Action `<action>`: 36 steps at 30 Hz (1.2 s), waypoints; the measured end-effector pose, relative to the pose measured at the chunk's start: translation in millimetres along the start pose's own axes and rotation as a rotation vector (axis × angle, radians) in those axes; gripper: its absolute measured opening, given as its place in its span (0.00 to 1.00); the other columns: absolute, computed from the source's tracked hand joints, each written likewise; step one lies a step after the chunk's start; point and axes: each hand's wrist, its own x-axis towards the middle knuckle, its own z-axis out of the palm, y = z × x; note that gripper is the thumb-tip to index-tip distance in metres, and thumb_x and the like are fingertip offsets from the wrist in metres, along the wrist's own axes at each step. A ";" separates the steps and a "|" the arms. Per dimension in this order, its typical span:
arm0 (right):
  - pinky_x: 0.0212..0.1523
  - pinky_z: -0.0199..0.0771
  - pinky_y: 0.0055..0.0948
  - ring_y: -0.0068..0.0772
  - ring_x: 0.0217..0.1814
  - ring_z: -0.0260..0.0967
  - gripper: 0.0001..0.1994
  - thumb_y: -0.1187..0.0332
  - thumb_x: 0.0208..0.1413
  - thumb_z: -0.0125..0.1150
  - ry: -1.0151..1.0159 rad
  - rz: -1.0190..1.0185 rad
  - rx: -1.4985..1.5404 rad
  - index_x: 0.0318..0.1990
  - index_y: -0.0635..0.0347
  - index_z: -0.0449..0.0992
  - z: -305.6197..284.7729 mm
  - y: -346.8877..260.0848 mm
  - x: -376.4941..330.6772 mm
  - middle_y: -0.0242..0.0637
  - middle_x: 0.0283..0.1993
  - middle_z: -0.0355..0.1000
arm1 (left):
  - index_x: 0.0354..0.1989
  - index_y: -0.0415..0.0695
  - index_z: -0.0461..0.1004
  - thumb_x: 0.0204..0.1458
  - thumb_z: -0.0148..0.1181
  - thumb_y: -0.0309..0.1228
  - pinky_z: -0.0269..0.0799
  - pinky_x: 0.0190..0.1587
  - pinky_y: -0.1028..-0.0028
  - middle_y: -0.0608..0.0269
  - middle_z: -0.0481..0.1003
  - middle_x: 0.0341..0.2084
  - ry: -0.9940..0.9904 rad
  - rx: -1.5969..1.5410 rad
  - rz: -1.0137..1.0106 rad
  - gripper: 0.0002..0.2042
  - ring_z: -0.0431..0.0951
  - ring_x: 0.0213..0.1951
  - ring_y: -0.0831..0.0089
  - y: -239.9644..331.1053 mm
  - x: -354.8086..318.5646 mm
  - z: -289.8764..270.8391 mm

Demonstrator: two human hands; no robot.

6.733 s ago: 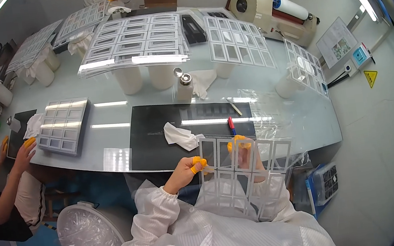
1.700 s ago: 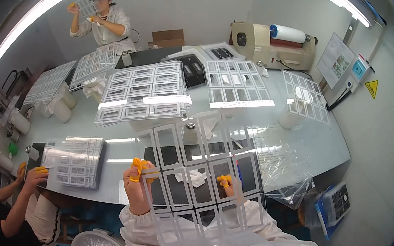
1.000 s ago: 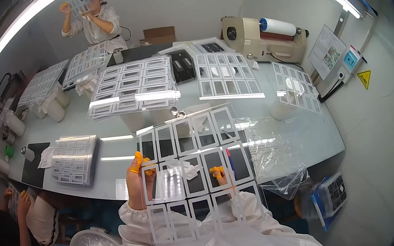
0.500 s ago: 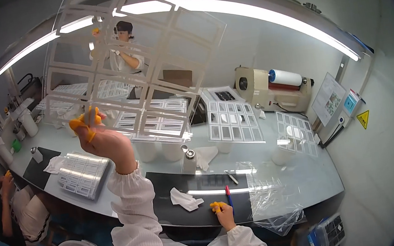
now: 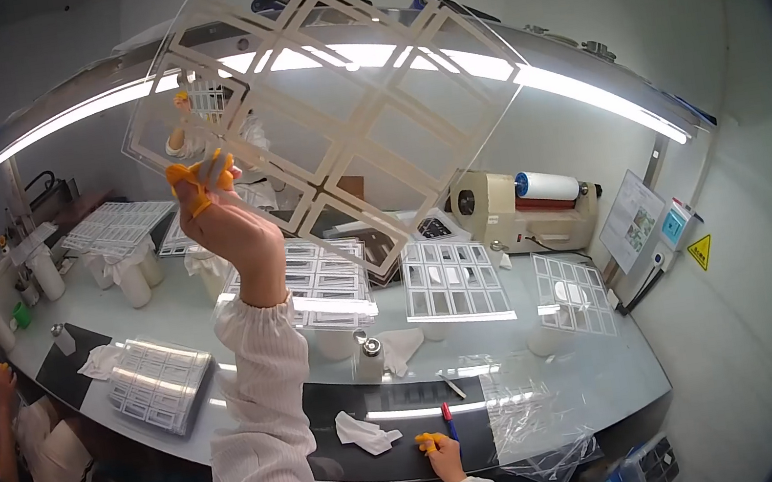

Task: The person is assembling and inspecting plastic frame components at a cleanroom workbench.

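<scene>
One clear sheet [image 5: 337,100], thin, rigid-looking and transparent, printed with a lattice of pale frosted bands that mark out square windows. It is held overhead toward the ceiling light strip [image 5: 440,61], tilted like a diamond, its long axis running from lower left up to upper right; one corner points down near the middle of the view.

Left hand [image 5: 220,220]: raised on a white-sleeved arm, orange finger cots on the fingertips, pinching the sheet's left edge closed between thumb and fingers.

Right hand [image 5: 440,452]: low, resting on the dark mat [image 5: 401,416] at the near edge of the worktop [image 5: 583,381], orange cots on the fingertips, fingers curled; it holds nothing that can be made out. One red pen [image 5: 449,420] lies just beside it, and one crumpled white wipe [image 5: 364,433] lies on the mat to its left.

On the worktop: at least four further gridded sheets, propped on white cups, one [image 5: 456,280] in the centre; one stack of gridded sheets [image 5: 159,381] lying at left; crinkled clear film [image 5: 529,418] at right.

One cream laminating machine [image 5: 525,212] with a white roll stands at the back.

Two other people: one seated at far left [image 5: 19,440], one standing at the rear behind the sheet.
</scene>
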 end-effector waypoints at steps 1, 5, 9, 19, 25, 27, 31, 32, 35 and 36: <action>0.22 0.63 0.18 0.21 0.20 0.63 0.10 0.68 0.51 0.49 -0.003 0.002 -0.012 0.31 0.67 0.73 0.5 0.2 0.6 0.35 0.23 0.69 | 0.29 0.43 0.63 0.54 0.40 0.38 0.60 0.34 0.77 0.66 0.65 0.21 -0.024 -0.017 -0.020 0.12 0.63 0.24 0.77 -3.3 -0.1 1.7; 0.22 0.63 0.18 0.20 0.20 0.63 0.11 0.67 0.51 0.48 -0.016 0.009 -0.029 0.31 0.68 0.73 5.7 3.4 -0.2 0.35 0.23 0.69 | 0.23 0.39 0.67 0.51 0.43 0.44 0.59 0.33 0.79 0.65 0.67 0.19 0.098 -0.015 -0.068 0.18 0.63 0.22 0.79 -12.9 1.8 3.7; 0.22 0.62 0.18 0.21 0.20 0.63 0.11 0.68 0.51 0.48 -0.006 0.044 -0.046 0.31 0.68 0.73 7.0 -0.1 -1.5 0.35 0.23 0.69 | 0.24 0.38 0.68 0.51 0.44 0.44 0.59 0.33 0.79 0.65 0.67 0.20 -0.004 0.021 0.016 0.19 0.63 0.22 0.79 -26.3 0.1 -10.2; 0.23 0.63 0.19 0.23 0.20 0.64 0.09 0.70 0.49 0.49 0.005 -0.007 -0.088 0.30 0.67 0.73 1.6 1.7 1.0 0.36 0.22 0.69 | 0.27 0.43 0.66 0.50 0.45 0.45 0.58 0.29 0.78 0.68 0.66 0.22 -0.098 -0.023 -0.097 0.16 0.63 0.23 0.78 -33.2 -8.9 -49.6; 0.24 0.64 0.20 0.25 0.22 0.65 0.08 0.71 0.49 0.48 0.001 -0.026 -0.145 0.31 0.65 0.74 -1.3 2.3 -0.1 0.37 0.23 0.70 | 0.38 0.43 0.63 0.52 0.43 0.36 0.64 0.34 0.80 0.65 0.68 0.28 -0.066 -0.198 -0.232 0.11 0.68 0.30 0.78 -33.2 -3.1 -75.8; 0.24 0.64 0.20 0.26 0.22 0.66 0.09 0.71 0.48 0.48 -0.008 -0.019 -0.146 0.31 0.65 0.73 -0.9 0.9 0.3 0.37 0.23 0.70 | 0.39 0.43 0.64 0.52 0.44 0.35 0.64 0.37 0.80 0.64 0.68 0.29 -0.031 -0.217 -0.250 0.11 0.68 0.31 0.77 -34.7 -1.2 -78.2; 0.24 0.64 0.21 0.27 0.22 0.65 0.09 0.70 0.49 0.48 -0.001 -0.028 -0.155 0.30 0.66 0.73 -0.1 -5.9 0.6 0.37 0.23 0.69 | 0.40 0.42 0.64 0.51 0.45 0.35 0.64 0.41 0.79 0.64 0.68 0.31 -0.201 -0.376 -0.291 0.11 0.69 0.33 0.76 -30.0 -3.4 -75.2; 0.24 0.63 0.21 0.27 0.21 0.65 0.09 0.69 0.49 0.49 0.010 -0.036 -0.131 0.30 0.66 0.73 -1.8 -7.0 0.8 0.38 0.23 0.69 | 0.36 0.44 0.65 0.52 0.44 0.39 0.59 0.29 0.77 0.65 0.67 0.28 0.022 -0.197 -0.295 0.12 0.65 0.27 0.77 -32.4 -8.3 -63.7; 0.23 0.63 0.20 0.25 0.20 0.64 0.10 0.68 0.50 0.49 -0.003 -0.054 -0.108 0.30 0.67 0.73 3.7 -4.1 1.8 0.37 0.22 0.69 | 0.36 0.41 0.67 0.50 0.47 0.39 0.61 0.33 0.79 0.64 0.68 0.30 -0.205 -0.174 -0.206 0.13 0.67 0.30 0.77 -23.9 -10.8 -60.6; 0.22 0.62 0.19 0.24 0.20 0.63 0.10 0.68 0.50 0.48 -0.006 -0.038 -0.080 0.30 0.67 0.73 6.7 -3.2 1.6 0.37 0.22 0.69 | 0.36 0.41 0.67 0.50 0.47 0.39 0.61 0.33 0.79 0.64 0.68 0.30 -0.194 -0.173 -0.201 0.13 0.67 0.30 0.77 -21.3 -12.0 -60.3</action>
